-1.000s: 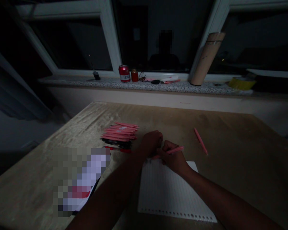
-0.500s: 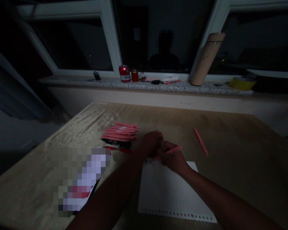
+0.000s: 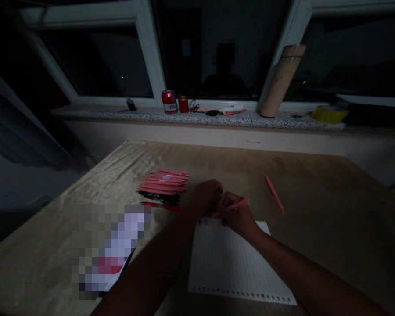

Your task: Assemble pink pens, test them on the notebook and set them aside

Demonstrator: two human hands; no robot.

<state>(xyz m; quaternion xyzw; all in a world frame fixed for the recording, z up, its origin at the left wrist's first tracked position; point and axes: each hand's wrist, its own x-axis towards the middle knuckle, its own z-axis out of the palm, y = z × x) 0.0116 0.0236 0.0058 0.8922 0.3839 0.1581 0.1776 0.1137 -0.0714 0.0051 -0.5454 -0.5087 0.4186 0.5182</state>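
My right hand [image 3: 238, 215] pinches a pink pen [image 3: 240, 203], held aslant over the top edge of a lined notepad [image 3: 230, 259]. Close beside it on the left, my left hand [image 3: 209, 194] is closed, its fingers curled near the pen's lower end. What lies inside those fingers, if anything, is hidden. The notepad lies on the table with its row of binding holes towards me. Left of my hands is a stack of pink pens [image 3: 164, 182], with black pens [image 3: 158, 197] and a red pen [image 3: 161, 206] on its near side.
A single pink pen [image 3: 274, 194] lies on the table [image 3: 316, 245] to the right. At the left rests a pixelated flat object [image 3: 118, 250]. The windowsill [image 3: 145, 115] behind carries a red can [image 3: 169, 102], a red jar [image 3: 183, 104], a tall cylinder [image 3: 281, 83] and yellow tape [image 3: 329, 115].
The view has shifted very slightly. Both hands hold almost the same place and pose, with the pink pen still in my right hand.
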